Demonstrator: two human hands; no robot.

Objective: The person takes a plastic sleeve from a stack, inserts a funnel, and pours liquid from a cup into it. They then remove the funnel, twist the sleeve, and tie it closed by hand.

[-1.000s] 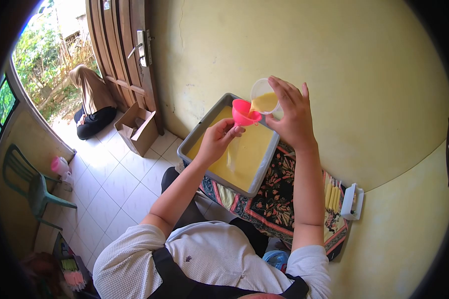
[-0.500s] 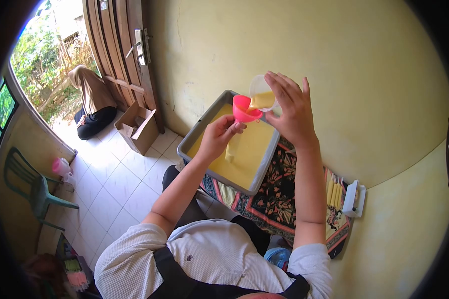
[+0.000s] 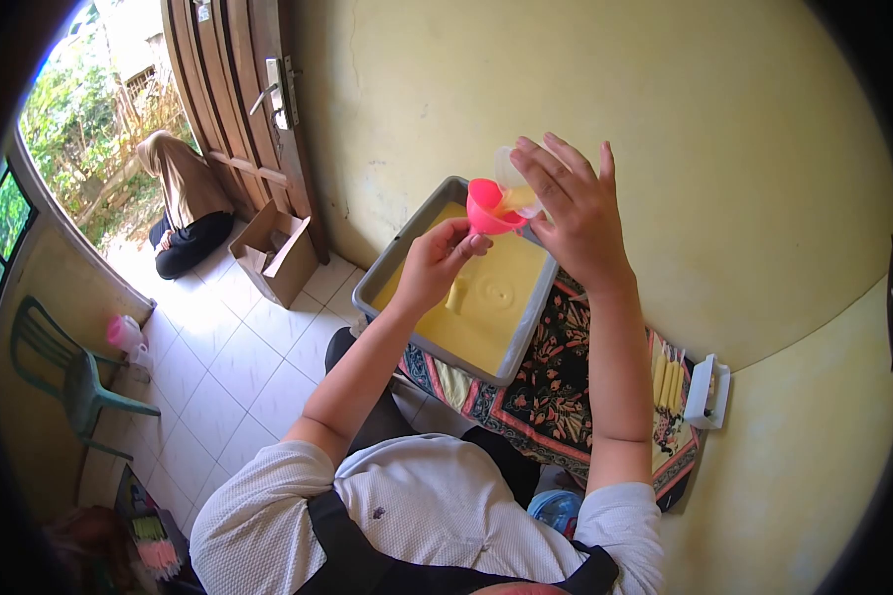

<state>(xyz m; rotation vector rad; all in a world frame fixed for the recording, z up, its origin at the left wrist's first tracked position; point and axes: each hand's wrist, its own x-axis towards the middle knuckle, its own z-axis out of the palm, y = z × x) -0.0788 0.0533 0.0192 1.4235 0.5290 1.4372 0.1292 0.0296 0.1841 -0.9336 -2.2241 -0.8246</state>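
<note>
In my left hand (image 3: 437, 260) is a pink funnel (image 3: 486, 203), gripped by the neck above the grey tub (image 3: 528, 347). My right hand (image 3: 583, 223) holds a translucent plastic cup (image 3: 509, 171), tipped over the funnel's mouth with yellow liquid running in. Below my left hand hangs a narrow yellow tube (image 3: 455, 295), which looks like a filled plastic sleeve; its top is hidden by the hand. Yellow liquid (image 3: 491, 322) fills much of the tub, with ripple rings on its surface.
A patterned cloth (image 3: 546, 402) lies under the tub. Several filled yellow tubes (image 3: 668, 382) lie at the right, beside a white holder (image 3: 707, 392). A person (image 3: 184, 203) sits by the door, near a cardboard box (image 3: 276, 258). A green chair (image 3: 79, 387) stands left.
The cup has tipped further into the funnel, and less liquid shows in it. The funnel leans more toward the cup. Ripples now show on the tub's liquid.
</note>
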